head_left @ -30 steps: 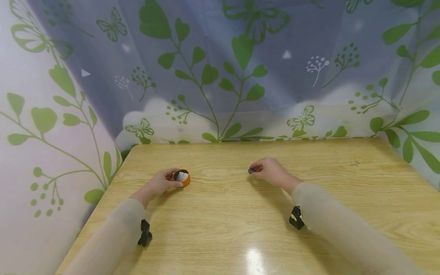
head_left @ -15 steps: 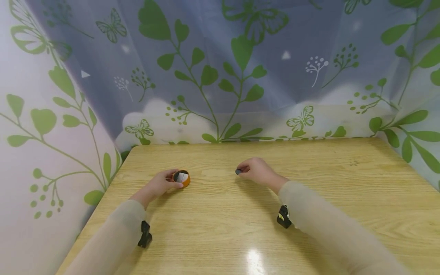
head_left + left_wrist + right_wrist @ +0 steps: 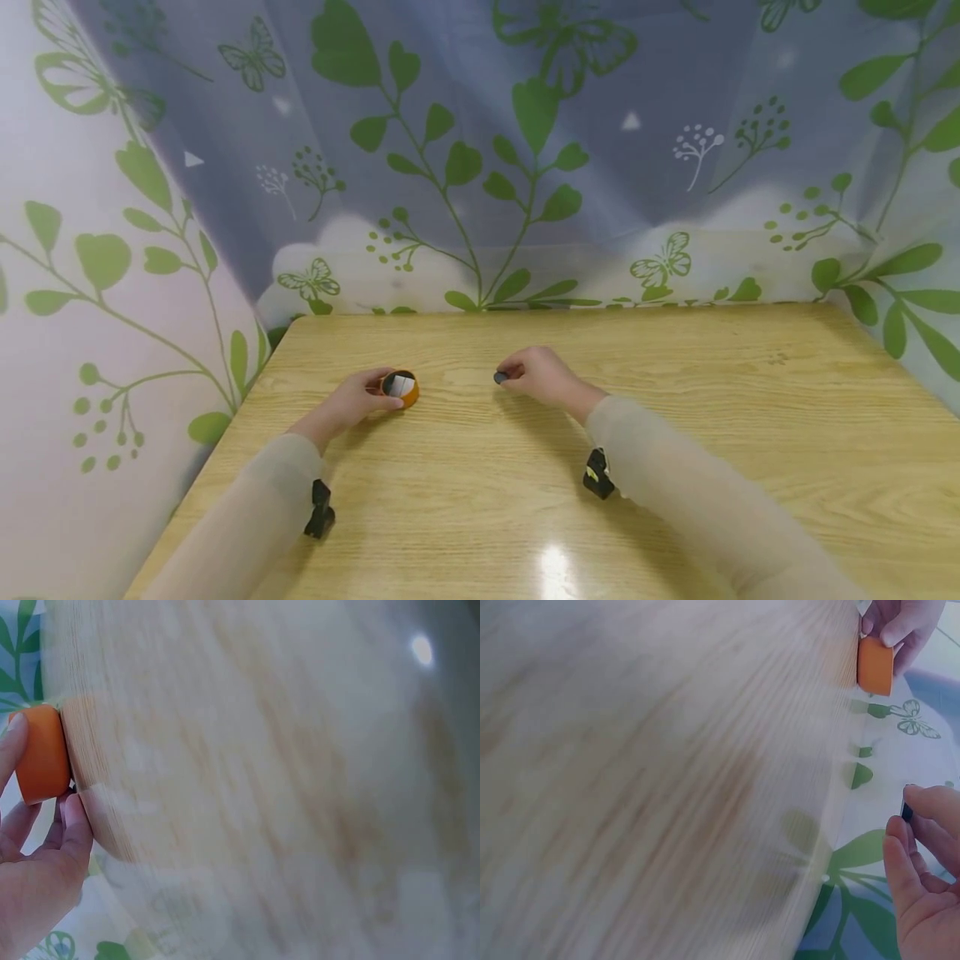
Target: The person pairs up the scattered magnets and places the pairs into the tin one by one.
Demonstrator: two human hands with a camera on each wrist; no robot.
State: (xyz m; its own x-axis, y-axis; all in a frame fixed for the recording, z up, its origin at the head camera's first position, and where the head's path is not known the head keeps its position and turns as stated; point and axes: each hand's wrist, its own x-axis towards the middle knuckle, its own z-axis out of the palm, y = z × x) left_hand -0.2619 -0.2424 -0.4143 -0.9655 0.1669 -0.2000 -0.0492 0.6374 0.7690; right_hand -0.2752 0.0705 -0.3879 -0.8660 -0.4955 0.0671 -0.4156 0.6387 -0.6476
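Observation:
On the left of the table, my left hand (image 3: 358, 395) holds a small round orange container (image 3: 412, 395) between thumb and fingers. The container stands with its top uncovered, and white pieces (image 3: 402, 386) show against its dark inside. In the left wrist view its smooth orange side (image 3: 43, 754) faces the camera. My right hand (image 3: 546, 379) pinches a small dark disc (image 3: 501, 377) between thumb and fingertips, to the right of the container and apart from it. The right wrist view shows only the edge of the disc (image 3: 907, 811), held off the table.
The wooden table (image 3: 480, 483) ends at the back against a curtain (image 3: 585, 192) printed with leaves and butterflies. Another printed cloth (image 3: 97, 350) hangs along the left side. A black wrist camera sits on the left wrist (image 3: 319, 510) and on the right (image 3: 597, 475).
My right hand has moved left with the dark disc, closer to the orange container. My left hand keeps its hold on the container in about the same place.

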